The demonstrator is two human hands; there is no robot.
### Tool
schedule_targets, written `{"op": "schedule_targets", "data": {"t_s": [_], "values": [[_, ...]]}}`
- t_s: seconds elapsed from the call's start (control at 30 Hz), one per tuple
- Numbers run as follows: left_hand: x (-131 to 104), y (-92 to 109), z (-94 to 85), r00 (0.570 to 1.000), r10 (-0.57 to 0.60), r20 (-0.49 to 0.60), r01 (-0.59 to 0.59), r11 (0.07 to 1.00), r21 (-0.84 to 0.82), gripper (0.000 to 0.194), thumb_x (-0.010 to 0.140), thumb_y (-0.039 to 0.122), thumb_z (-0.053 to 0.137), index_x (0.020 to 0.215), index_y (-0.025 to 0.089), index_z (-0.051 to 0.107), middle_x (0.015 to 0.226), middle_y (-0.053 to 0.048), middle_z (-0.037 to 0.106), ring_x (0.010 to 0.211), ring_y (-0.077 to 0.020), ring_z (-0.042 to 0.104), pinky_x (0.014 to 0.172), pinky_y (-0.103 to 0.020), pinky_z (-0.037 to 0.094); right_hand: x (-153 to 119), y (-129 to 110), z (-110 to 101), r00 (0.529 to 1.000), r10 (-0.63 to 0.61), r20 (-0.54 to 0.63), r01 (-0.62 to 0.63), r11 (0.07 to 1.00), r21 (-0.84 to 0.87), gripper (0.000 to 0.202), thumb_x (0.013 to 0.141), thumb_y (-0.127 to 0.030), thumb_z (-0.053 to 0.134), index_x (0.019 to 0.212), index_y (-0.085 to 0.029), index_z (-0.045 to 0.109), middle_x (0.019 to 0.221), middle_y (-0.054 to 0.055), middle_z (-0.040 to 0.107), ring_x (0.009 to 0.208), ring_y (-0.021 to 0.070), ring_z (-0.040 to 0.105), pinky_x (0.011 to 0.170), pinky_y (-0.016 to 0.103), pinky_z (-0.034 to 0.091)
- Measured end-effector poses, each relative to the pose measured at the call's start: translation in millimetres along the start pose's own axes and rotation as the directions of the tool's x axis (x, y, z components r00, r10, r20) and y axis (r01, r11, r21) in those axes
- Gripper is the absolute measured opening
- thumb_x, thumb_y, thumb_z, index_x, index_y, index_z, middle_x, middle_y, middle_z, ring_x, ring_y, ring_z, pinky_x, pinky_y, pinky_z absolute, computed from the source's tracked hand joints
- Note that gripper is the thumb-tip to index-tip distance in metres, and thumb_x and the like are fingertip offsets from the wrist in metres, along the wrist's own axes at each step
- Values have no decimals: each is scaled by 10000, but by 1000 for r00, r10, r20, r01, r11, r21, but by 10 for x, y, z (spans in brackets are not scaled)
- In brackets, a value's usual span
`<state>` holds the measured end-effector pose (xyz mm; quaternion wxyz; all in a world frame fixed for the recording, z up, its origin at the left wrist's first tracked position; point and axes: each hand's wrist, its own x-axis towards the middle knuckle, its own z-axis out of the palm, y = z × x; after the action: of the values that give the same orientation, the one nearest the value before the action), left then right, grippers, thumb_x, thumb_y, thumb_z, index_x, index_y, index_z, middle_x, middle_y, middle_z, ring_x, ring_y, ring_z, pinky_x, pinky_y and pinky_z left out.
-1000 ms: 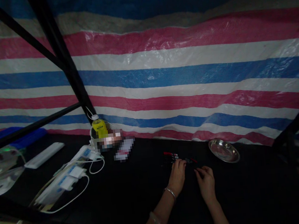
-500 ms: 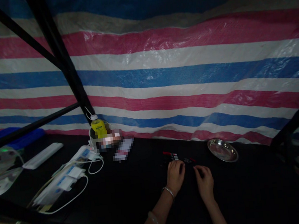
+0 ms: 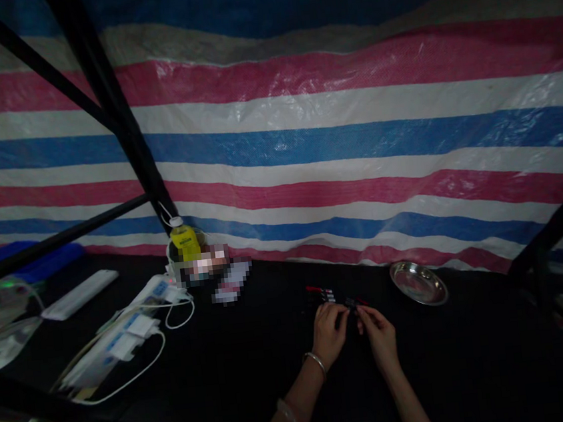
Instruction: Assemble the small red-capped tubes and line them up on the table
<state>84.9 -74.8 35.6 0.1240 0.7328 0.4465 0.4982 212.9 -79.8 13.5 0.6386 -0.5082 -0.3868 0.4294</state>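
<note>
My left hand point(image 3: 329, 332), with a bracelet at its wrist, is closed, its thumb and forefinger brought together. Facing it, my right hand point(image 3: 381, 336) is closed too, with its fingertips pinched a little apart from the left ones. Between and just beyond the fingertips is a small dark piece, too dim to name. Past my left hand lie several slim red and black pen-like pieces point(image 3: 321, 293) with pale bands, side by side on the black tabletop point(image 3: 278, 366). A few small dark and red pieces point(image 3: 355, 301) lie just beyond the fingertips.
A round shiny metal dish point(image 3: 418, 283) stands at the back right. To the left are a yellow bottle point(image 3: 185, 241), a blurred-out flat item point(image 3: 232, 282), and power strips point(image 3: 117, 342) with white cables. A striped sheet point(image 3: 305, 148) hangs behind, and a black metal frame point(image 3: 125, 130) rises at left.
My right hand has moved left and slightly forward, bringing its fingertips close to those of my left hand. My left hand has barely moved.
</note>
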Motion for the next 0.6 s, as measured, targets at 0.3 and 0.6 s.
{"op": "schedule_targets", "data": {"t_s": [0.3,0.6], "values": [[-14,-38,-7,997,-40,-65,36,998,-59,113,861,179,467,865,193,579,843,-28,646,819,-152,582,770,-323,455,163,-120,193,988,92,127,-108,986,126,320,602,-452,727,692,-157,639,485,-43,492,440,79,403,441,220,310],[-10,-79,16,988,-126,-93,116,988,-97,126,862,179,449,878,196,572,861,-35,627,854,-160,583,796,-329,471,138,-120,194,988,98,117,-116,981,158,387,589,-492,721,732,-136,668,459,-45,463,419,84,397,418,230,309]]}}
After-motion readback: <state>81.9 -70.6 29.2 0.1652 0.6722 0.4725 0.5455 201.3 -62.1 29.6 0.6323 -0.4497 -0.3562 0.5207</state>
